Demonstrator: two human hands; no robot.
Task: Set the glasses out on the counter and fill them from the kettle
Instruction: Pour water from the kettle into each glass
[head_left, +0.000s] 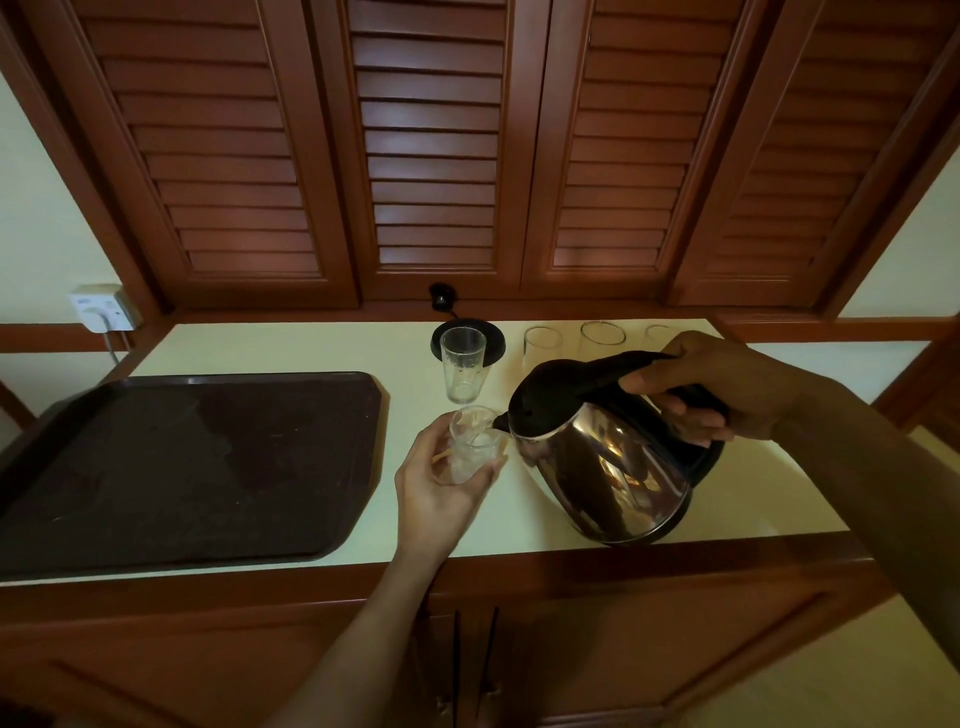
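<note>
A dark rectangular plastic tray (187, 467) lies at the left of the pale counter (291, 348). The left hand (441, 480) is wrapped around a small clear glass (474, 441), tilted toward the spout of the shiny steel kettle with black handle (602, 457), which the right hand (727, 387) grips and tips. Whether the glass holds water is unclear. Another clear tumbler (462, 364) stands just behind; three more glasses (602, 340) line the back edge.

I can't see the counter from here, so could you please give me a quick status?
Left hand holds small clear glass. Right hand tilts steel kettle, spout at rim. Nothing in the way.
</note>
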